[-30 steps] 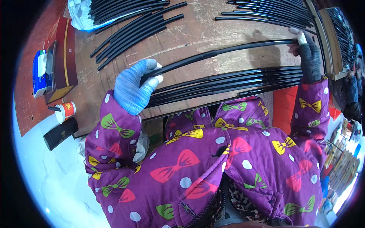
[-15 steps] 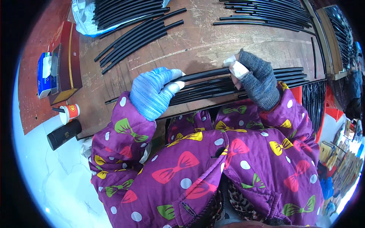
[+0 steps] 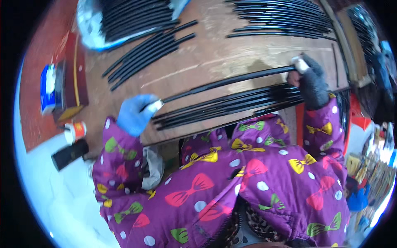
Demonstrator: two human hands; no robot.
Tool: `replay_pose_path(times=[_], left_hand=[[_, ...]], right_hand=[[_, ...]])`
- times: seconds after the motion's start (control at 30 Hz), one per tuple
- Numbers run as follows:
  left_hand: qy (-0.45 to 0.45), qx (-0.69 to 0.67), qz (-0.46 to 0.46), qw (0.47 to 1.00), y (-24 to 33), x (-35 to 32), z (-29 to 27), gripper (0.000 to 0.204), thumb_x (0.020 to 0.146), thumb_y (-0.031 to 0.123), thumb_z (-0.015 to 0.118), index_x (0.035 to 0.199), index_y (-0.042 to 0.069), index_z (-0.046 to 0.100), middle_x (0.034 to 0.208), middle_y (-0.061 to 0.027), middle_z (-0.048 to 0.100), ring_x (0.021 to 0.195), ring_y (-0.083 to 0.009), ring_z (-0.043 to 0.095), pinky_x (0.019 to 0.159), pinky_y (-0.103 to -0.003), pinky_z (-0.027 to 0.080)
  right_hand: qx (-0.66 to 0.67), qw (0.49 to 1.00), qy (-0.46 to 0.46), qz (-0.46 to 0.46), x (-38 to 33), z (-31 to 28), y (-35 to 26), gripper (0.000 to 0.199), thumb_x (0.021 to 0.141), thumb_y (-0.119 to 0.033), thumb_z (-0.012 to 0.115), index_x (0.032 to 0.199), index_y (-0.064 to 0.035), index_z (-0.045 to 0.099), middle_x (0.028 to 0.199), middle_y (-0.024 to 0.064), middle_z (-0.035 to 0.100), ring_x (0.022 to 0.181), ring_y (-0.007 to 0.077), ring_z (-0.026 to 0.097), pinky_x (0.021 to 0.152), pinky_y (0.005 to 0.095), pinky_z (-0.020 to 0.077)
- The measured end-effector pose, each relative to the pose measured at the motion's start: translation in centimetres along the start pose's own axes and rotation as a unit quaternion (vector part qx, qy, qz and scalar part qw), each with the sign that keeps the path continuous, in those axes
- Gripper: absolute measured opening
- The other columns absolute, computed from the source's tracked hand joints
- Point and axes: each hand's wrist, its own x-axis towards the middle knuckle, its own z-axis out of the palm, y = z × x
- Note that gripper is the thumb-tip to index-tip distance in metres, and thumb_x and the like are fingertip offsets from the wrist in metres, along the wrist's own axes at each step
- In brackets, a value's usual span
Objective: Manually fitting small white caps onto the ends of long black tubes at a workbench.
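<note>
A long black rod (image 3: pixel 231 80) is stretched above the table between my two hands, thicker toward the right and thinner at the left. My left hand (image 3: pixel 135 115), in a blue fingerless glove, pinches its left end. Fingers of my right hand (image 3: pixel 313 84), in a dark grey fingerless glove, are closed round the right end. Just below lies a row of similar black rods (image 3: pixel 231 102) along the near edge of the table (image 3: pixel 215 53).
Farther back lie a slanted group of black rods (image 3: pixel 144 58), a pile on a plastic bag (image 3: pixel 89 31), and another pile (image 3: pixel 285 18) at right. Leftward stand a dark red box (image 3: pixel 80 80), a blue tissue box (image 3: pixel 48 93), a paper cup (image 3: pixel 75 132) and a black cylinder (image 3: pixel 69 154).
My hands have moved apart, the left one leftward and down, the right one rightward. More of the rod's length shows between them, and the thinner left part is now visible.
</note>
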Motion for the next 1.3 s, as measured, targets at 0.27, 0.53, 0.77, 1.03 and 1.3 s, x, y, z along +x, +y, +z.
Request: replay_pose_path(times=[0.27, 0.53, 0.77, 1.03, 1.3], left_hand=[[0.022, 0.004, 0.04, 0.999, -0.5, -0.7, -0.6, 0.013, 0.075, 0.003, 0.056, 0.085, -0.002, 0.062, 0.075, -0.0059, 0.061, 0.069, -0.0109, 0.055, 0.062, -0.025, 0.046], [0.158, 0.223, 0.235, 0.933, 2.3, -1.0, 1.4, 0.012, 0.078, 0.011, 0.054, 0.076, 0.0, 0.059, 0.062, -0.0108, 0.054, 0.054, -0.0206, 0.051, 0.051, -0.033, 0.04], [0.04, 0.046, 0.125, 0.99, 0.5, -0.8, 1.1, 0.02, 0.084, 0.017, 0.051, 0.082, -0.001, 0.057, 0.06, -0.0053, 0.053, 0.051, -0.0127, 0.05, 0.047, -0.027, 0.038], [0.114, -0.02, 0.076, 0.99, 0.2, -1.0, 1.9, 0.016, 0.082, 0.009, 0.056, 0.095, 0.0, 0.058, 0.055, -0.0002, 0.048, 0.041, -0.0057, 0.041, 0.035, -0.019, 0.031], [0.093, -0.113, 0.011, 0.989, -0.2, -0.5, 1.3, 0.017, 0.083, 0.009, 0.055, 0.097, -0.001, 0.058, 0.059, -0.002, 0.051, 0.043, -0.0054, 0.041, 0.038, -0.02, 0.032]], right_hand=[[-0.049, 0.996, 0.067, 0.012, 0.5, -0.9, 1.6, 0.019, 0.083, -0.022, 0.055, 0.082, -0.0023, 0.058, 0.06, 0.0011, 0.052, 0.049, 0.0075, 0.048, 0.045, 0.0219, 0.0387], [-0.065, 0.994, 0.085, 0.003, 0.6, -1.5, 2.0, 0.02, 0.08, -0.021, 0.056, 0.085, -0.0013, 0.06, 0.059, 0.0027, 0.054, 0.049, 0.0094, 0.052, 0.045, 0.0257, 0.0416], [-0.136, 0.985, 0.107, 0.022, 0.5, -1.9, 1.5, 0.022, 0.08, -0.025, 0.056, 0.083, -0.004, 0.06, 0.06, 0.0069, 0.056, 0.047, 0.0124, 0.054, 0.046, 0.0286, 0.0432], [-0.11, 0.987, 0.114, 0.021, 0.1, -2.6, 1.5, 0.022, 0.08, -0.026, 0.055, 0.079, -0.0045, 0.058, 0.056, 0.0055, 0.053, 0.044, 0.0125, 0.053, 0.044, 0.0287, 0.0432], [-0.091, 0.989, 0.116, 0.007, 0.0, -2.2, 1.4, 0.022, 0.081, -0.025, 0.054, 0.077, -0.0043, 0.057, 0.056, 0.0047, 0.052, 0.045, 0.0116, 0.053, 0.044, 0.0283, 0.043]])
